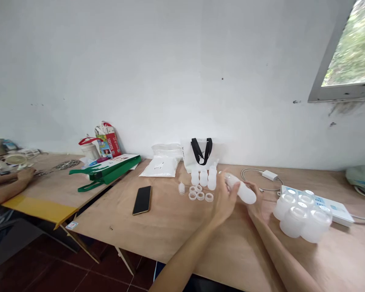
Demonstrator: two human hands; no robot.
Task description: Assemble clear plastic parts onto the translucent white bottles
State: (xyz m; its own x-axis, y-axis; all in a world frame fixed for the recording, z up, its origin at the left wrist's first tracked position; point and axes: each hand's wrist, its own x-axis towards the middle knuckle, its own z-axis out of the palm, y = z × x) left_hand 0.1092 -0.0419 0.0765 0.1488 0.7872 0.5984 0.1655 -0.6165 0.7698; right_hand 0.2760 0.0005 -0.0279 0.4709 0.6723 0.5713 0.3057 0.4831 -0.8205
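Head view: L hand [225,200], R hand [255,205] fingers wrap plastic bottle [243,191]; table edge [134,252] below.

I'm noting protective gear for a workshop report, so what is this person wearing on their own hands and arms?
Nothing shows: the left hand and right hand are bare, without gloves. The left forearm and right forearm are bare too, with no sleeve, watch or band visible.

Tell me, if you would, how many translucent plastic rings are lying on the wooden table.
5: a back-left ring, a back-right ring, a front-left ring, a front-middle ring and a front-right ring, all before the small bottles, which could hide more.
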